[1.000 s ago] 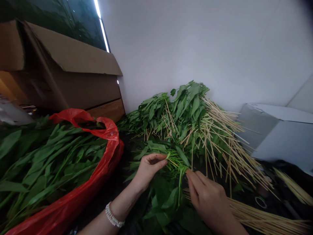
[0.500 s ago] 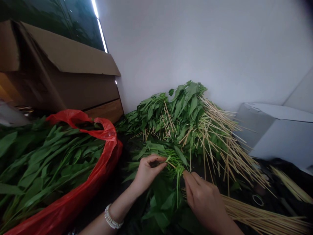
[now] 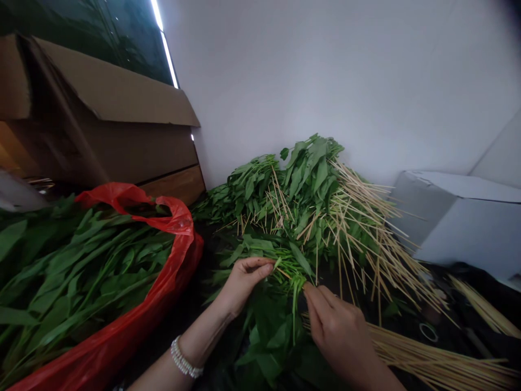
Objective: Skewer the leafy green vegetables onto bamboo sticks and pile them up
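My right hand (image 3: 340, 326) is closed around a thin bamboo skewer (image 3: 287, 276), whose tip end points up and left. Green stems (image 3: 297, 283) are bunched on the skewer just ahead of my right fingers, with leaves hanging below. My left hand (image 3: 247, 279), with a pearl bracelet on the wrist, pinches a green stem (image 3: 277, 264) at the skewer's tip between thumb and forefinger. Loose leafy greens (image 3: 266, 247) lie right behind both hands. Most of the skewer's length is hidden by my right hand.
A red plastic bag (image 3: 181, 244) full of leafy greens stands at the left, before a cardboard box (image 3: 134, 146). Skewered greens (image 3: 313, 168) are heaped by the wall. Bare skewers (image 3: 423, 353) and a tape roll (image 3: 429, 332) lie at right, near a white box (image 3: 468, 228).
My left thumb has shifted slightly up and closer to the forefinger at the skewer's tip. My right hand has hardly moved.
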### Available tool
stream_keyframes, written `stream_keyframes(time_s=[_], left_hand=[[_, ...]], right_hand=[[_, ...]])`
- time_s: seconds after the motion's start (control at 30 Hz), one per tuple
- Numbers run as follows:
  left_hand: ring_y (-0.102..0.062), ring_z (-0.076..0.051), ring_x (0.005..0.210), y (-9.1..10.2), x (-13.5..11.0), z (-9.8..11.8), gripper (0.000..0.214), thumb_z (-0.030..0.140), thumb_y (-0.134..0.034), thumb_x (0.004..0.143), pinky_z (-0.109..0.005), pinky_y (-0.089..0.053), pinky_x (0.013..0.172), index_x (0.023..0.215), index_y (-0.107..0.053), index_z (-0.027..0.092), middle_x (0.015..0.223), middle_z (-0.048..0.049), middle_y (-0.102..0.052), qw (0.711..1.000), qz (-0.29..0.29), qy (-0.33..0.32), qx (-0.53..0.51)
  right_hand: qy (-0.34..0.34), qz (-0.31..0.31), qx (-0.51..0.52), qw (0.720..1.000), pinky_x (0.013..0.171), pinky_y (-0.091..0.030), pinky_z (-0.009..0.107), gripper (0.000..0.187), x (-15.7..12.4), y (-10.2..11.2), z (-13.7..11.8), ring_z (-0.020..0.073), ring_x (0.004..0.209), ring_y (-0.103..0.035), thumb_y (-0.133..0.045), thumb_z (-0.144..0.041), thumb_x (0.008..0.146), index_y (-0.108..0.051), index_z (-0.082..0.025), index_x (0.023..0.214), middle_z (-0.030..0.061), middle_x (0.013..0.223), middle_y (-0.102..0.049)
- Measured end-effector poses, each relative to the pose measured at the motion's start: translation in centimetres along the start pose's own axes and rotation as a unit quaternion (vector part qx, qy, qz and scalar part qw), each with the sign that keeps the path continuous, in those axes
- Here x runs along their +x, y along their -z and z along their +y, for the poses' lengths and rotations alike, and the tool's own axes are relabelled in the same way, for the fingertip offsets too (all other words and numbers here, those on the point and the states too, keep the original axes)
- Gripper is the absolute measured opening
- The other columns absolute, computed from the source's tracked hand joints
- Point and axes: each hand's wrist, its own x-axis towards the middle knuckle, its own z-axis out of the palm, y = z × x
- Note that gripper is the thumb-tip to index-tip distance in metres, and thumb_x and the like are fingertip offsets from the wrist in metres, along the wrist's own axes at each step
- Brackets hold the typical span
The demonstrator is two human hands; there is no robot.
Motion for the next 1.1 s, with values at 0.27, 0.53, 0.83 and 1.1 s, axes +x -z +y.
stream_keyframes(time_s=[0.27,0.53,0.83,1.1], left_hand=[[-0.060,-0.012,0.067,-0.1,0.0,-0.8,0.023,0.032,-0.081,0.065,-0.023,-0.045,0.069,0.079,-0.077,0.015,0.073,-0.0041,-0.071,0.997,-0.029,0.036,-0.058],[-0.061,-0.014,0.070,-0.8,-0.6,-0.9,0.024,0.034,-0.082,0.063,-0.024,-0.046,0.071,0.077,-0.076,0.016,0.078,-0.0039,-0.072,0.997,-0.072,0.024,-0.002],[-0.061,-0.020,0.077,0.0,0.0,0.5,0.038,0.046,-0.052,0.088,-0.028,-0.045,0.071,0.086,-0.074,0.016,0.084,-0.0082,-0.071,0.985,0.041,-0.114,0.124],[-0.052,-0.026,0.100,-0.2,-0.5,-0.9,0.024,0.019,-0.055,0.088,-0.040,-0.034,0.084,0.105,-0.070,0.026,0.103,-0.0075,-0.069,0.775,-0.107,-0.273,0.560]], right_hand=[[0.008,-0.002,0.008,1.000,0.051,-0.040,0.025,0.029,-0.2,-0.4,-0.2,0.0125,0.054,-0.057,-0.034,-0.013,0.094,-0.061,-0.011,0.104,0.0028,0.071,-0.061],[0.019,-0.006,0.014,1.000,0.053,-0.040,0.024,0.030,0.0,-0.4,-0.6,0.0119,0.058,-0.058,-0.033,-0.010,0.092,-0.061,-0.011,0.104,0.0032,0.070,-0.060],[0.065,-0.002,0.092,0.994,0.054,-0.031,0.027,0.019,0.3,0.6,-1.6,0.0129,0.055,-0.048,-0.042,-0.010,0.086,-0.059,-0.016,0.082,0.0001,0.061,-0.051],[0.147,-0.009,0.062,0.987,0.053,-0.027,0.029,0.019,0.4,0.3,-2.5,0.0145,0.055,-0.047,-0.040,-0.010,0.085,-0.058,-0.015,0.087,0.0009,0.062,-0.052]])
